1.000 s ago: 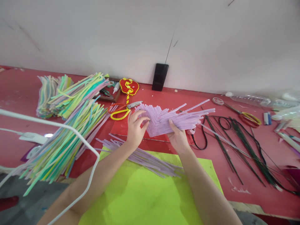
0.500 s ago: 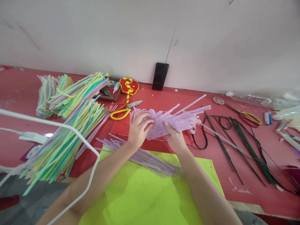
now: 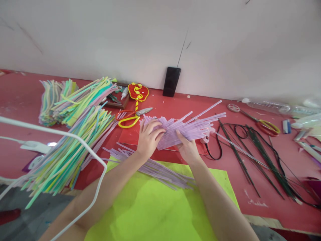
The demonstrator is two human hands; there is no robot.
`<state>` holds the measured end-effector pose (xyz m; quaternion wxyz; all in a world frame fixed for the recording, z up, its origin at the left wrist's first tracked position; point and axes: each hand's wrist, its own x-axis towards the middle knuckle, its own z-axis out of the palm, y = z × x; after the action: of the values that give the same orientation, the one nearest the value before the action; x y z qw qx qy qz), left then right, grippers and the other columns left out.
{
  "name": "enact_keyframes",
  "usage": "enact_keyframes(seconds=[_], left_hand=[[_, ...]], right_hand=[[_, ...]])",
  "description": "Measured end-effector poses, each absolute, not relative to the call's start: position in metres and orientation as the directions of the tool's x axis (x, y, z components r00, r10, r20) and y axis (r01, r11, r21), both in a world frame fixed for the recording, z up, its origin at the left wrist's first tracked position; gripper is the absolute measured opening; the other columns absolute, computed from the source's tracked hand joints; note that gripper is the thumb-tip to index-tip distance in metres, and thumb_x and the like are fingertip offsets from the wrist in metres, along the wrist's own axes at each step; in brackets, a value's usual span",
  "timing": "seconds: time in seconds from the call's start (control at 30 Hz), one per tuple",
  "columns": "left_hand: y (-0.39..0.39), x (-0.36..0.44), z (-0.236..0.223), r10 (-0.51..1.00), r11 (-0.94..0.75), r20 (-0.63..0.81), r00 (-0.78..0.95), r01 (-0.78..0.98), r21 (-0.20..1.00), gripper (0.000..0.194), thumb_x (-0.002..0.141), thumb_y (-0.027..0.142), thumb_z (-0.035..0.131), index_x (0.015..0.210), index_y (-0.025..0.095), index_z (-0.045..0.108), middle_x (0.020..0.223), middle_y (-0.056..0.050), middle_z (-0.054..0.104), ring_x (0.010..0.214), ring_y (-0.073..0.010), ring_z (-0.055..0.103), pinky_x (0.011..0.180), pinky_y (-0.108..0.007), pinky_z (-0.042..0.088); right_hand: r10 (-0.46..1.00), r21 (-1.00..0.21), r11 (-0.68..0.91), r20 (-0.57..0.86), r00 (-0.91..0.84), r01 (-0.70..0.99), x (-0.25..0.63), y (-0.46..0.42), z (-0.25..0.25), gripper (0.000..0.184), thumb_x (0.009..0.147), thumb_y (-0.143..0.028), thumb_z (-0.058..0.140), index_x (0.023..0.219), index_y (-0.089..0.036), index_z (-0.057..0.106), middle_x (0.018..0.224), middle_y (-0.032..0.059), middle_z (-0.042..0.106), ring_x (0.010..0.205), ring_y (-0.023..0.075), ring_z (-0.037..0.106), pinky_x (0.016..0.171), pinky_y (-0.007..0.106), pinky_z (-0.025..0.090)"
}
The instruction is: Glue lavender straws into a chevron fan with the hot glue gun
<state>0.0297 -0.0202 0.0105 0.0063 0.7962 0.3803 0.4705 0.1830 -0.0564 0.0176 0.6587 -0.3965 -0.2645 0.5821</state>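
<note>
Purple pipe cleaners (image 3: 185, 129), joined side by side into a woven-looking piece with loose ends fanning to the right, are held above the table. My right hand (image 3: 187, 147) grips the piece from below, thumb on top. At its left part, my left hand (image 3: 151, 137) pinches with thumb and fingertips bent together; its exact hold on the stems is partly hidden. Loose purple pipe cleaners (image 3: 160, 172) lie under my forearms on a yellow-green sheet (image 3: 160, 207). Scissors with red and yellow handles (image 3: 129, 121) rest just left of the piece.
Bundles of pastel pipe cleaners (image 3: 72, 144) cover the left side, crossed by a white cable (image 3: 92, 152). A phone (image 3: 172, 82) leans on the wall. To the right lie dark green stems (image 3: 268, 160), more scissors (image 3: 267, 127) and a plastic bottle (image 3: 271, 106).
Almost nothing differs. Both hands keep their hold on the purple piece, with at most a tiny shift of it.
</note>
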Motion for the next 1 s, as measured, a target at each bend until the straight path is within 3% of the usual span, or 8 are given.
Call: enact_keyframes(seconds=[0.23, 0.67, 0.8, 0.9, 1.0], left_hand=[[-0.02, 0.03, 0.011, 0.596, -0.719, 0.754, 0.275, 0.601, 0.349, 0.008, 0.084, 0.016, 0.063, 0.086, 0.023, 0.065, 0.104, -0.002, 0.066, 0.11, -0.0204, 0.058, 0.109, -0.051, 0.03], [-0.021, 0.03, 0.013, 0.629, -0.699, 0.746, 0.219, 0.58, 0.419, 0.005, 0.085, 0.018, 0.061, 0.084, 0.022, 0.064, 0.1, -0.002, 0.067, 0.108, -0.0196, 0.059, 0.109, -0.05, 0.029], [-0.019, 0.028, 0.013, 0.682, -0.664, 0.725, 0.094, 0.495, 0.56, 0.008, 0.086, 0.016, 0.058, 0.09, 0.021, 0.063, 0.096, -0.002, 0.068, 0.1, -0.017, 0.062, 0.106, -0.044, 0.035], [-0.011, 0.024, 0.009, 0.786, -0.544, 0.614, -0.077, 0.388, 0.744, 0.008, 0.088, 0.02, 0.055, 0.094, 0.02, 0.061, 0.095, -0.003, 0.068, 0.094, -0.0166, 0.063, 0.094, -0.037, 0.046], [0.001, 0.021, 0.001, 0.842, -0.435, 0.492, -0.223, 0.26, 0.862, 0.013, 0.088, 0.029, 0.056, 0.093, 0.019, 0.06, 0.094, -0.005, 0.066, 0.094, -0.0174, 0.062, 0.091, -0.036, 0.047]], right_hand=[[0.972, -0.836, 0.007, -0.124, 0.201, -0.548, 0.184, -0.055, 0.014, 0.029, 0.064, -0.03, 0.079, 0.09, -0.024, 0.068, 0.101, -0.0022, 0.072, 0.097, 0.0203, 0.066, 0.084, 0.035, 0.055], [0.963, -0.842, 0.035, -0.115, 0.242, -0.539, 0.187, -0.054, 0.011, 0.03, 0.065, -0.031, 0.079, 0.091, -0.023, 0.067, 0.1, -0.0006, 0.072, 0.1, 0.0203, 0.065, 0.088, 0.036, 0.054], [0.96, -0.847, 0.044, -0.11, 0.257, -0.529, 0.188, -0.052, 0.009, 0.03, 0.064, -0.031, 0.079, 0.091, -0.023, 0.067, 0.098, -0.0009, 0.072, 0.1, 0.0205, 0.065, 0.089, 0.037, 0.054], [0.956, -0.846, 0.072, -0.093, 0.28, -0.529, 0.191, -0.05, 0.007, 0.03, 0.064, -0.03, 0.079, 0.091, -0.024, 0.067, 0.097, -0.001, 0.072, 0.1, 0.0207, 0.065, 0.089, 0.039, 0.054], [0.946, -0.833, 0.117, -0.073, 0.317, -0.54, 0.196, -0.047, 0.006, 0.031, 0.064, -0.028, 0.079, 0.092, -0.024, 0.066, 0.096, -0.0016, 0.072, 0.099, 0.0196, 0.065, 0.091, 0.038, 0.054]])
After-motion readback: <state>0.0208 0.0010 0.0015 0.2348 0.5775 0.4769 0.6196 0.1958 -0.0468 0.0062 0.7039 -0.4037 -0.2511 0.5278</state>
